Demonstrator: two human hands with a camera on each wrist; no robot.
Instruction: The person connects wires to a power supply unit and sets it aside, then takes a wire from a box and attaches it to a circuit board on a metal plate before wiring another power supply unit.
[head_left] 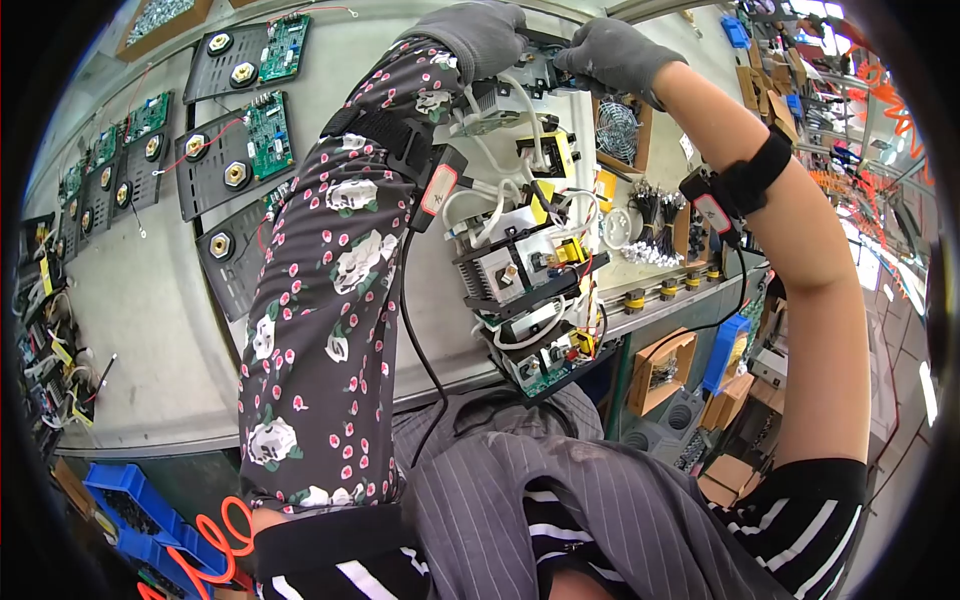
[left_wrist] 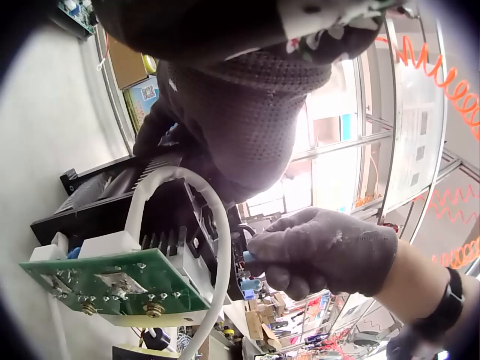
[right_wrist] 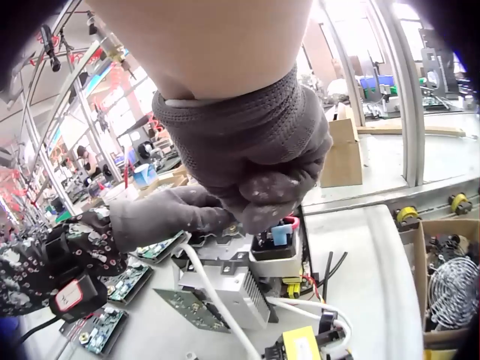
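At the bench's far side, my gloved left hand [head_left: 480,38] [left_wrist: 232,120] [right_wrist: 169,214] grips the top of a black-framed unit with a metal heatsink [right_wrist: 232,289], its fingers on one side and its palm on the other. A green circuit board [left_wrist: 112,281] faces outward from this unit, and a thick white cable [left_wrist: 221,247] loops over it. My gloved right hand [head_left: 620,60] [left_wrist: 322,251] [right_wrist: 251,165] has curled fingers, pinching a small light blue connector [left_wrist: 249,256] at the unit's end. A second blue connector [left_wrist: 251,285] sits just below those fingertips. The glove partly hides the contact.
Similar wired units [head_left: 510,270] stand in a row towards my body. Black plates with green boards [head_left: 268,135] lie on the left. Right of the units are a box with a coiled wire guard [head_left: 617,130] and bundled cables [head_left: 655,225]. Blue bins [head_left: 130,500] sit lower left.
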